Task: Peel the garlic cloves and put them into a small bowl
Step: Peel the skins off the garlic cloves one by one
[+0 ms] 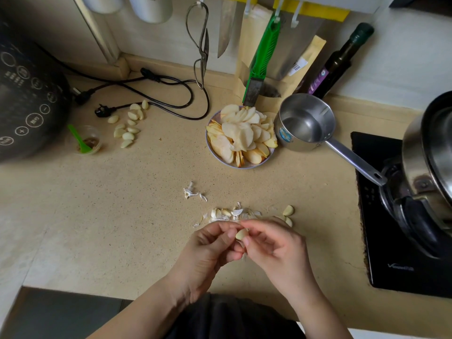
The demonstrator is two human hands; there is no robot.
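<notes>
Both hands meet low over the speckled beige countertop (pixel 122 204). The left hand (pixel 210 248) and the right hand (pixel 274 243) pinch one smooth, pale garlic clove (pixel 241 234) between curled fingertips, so each hand grips it. Just beyond them lies a heap of papery white skins (pixel 230 214) with unpeeled cloves mixed in, and two bare cloves (pixel 288 214) rest to the right. A cluster of glossy peeled cloves (pixel 128 126) sits far left on the counter (beside a small clear plastic cup (pixel 88 140) holding a green spoon). A shallow bowl of apple slices (pixel 241 135) stands near a shiny steel saucepan (pixel 305 122).
</notes>
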